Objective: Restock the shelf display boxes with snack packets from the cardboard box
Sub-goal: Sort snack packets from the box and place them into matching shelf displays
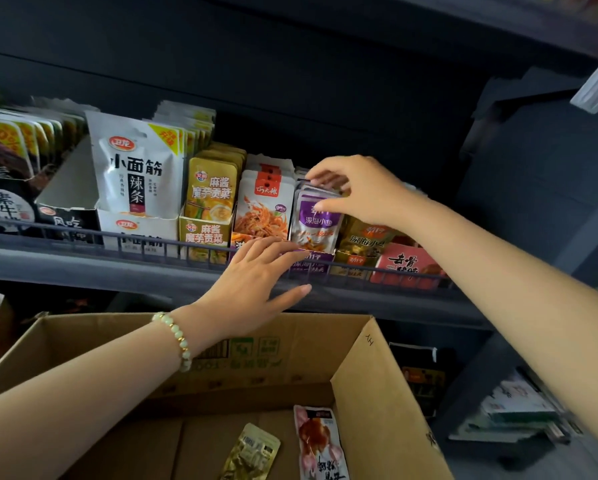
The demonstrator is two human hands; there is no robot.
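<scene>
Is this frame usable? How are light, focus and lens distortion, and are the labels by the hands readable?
Head view: dim, even light, no strong glare, dark shelving loses detail; the wide-angle lens bows the shelf rail; the purple packets pinched by the right hand read clearly, the left hand is crisp too; the far-left packets and lower-right goods are blurred.
</scene>
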